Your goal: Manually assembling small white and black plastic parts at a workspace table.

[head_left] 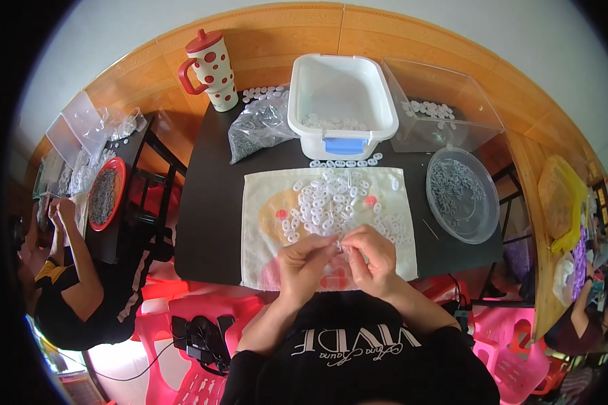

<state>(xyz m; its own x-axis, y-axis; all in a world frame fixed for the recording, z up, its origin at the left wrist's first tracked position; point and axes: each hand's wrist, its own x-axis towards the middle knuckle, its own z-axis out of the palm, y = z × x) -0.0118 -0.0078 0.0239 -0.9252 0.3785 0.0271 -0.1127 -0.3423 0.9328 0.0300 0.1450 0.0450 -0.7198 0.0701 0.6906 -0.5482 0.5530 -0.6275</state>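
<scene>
My left hand (305,264) and my right hand (371,260) meet over the near edge of a cream patterned towel (260,192). Fingertips of both are pinched together around a small whitish piece (338,246), too small to make out fully. Just beyond my fingers lies a heap of white oval plastic pieces with holes (324,199). Smaller clear pieces (393,228) are scattered on the towel to the right of the heap. A short row of the white ovals (344,163) lines the towel's far edge.
Behind stand a white bin (378,131) with a blue latch, a clear box (452,138) and a spotted tumbler (213,74). A bag of grey metal bits (257,131) is at left; a round tub of them (483,229) at right. A person (81,290) works at the left table.
</scene>
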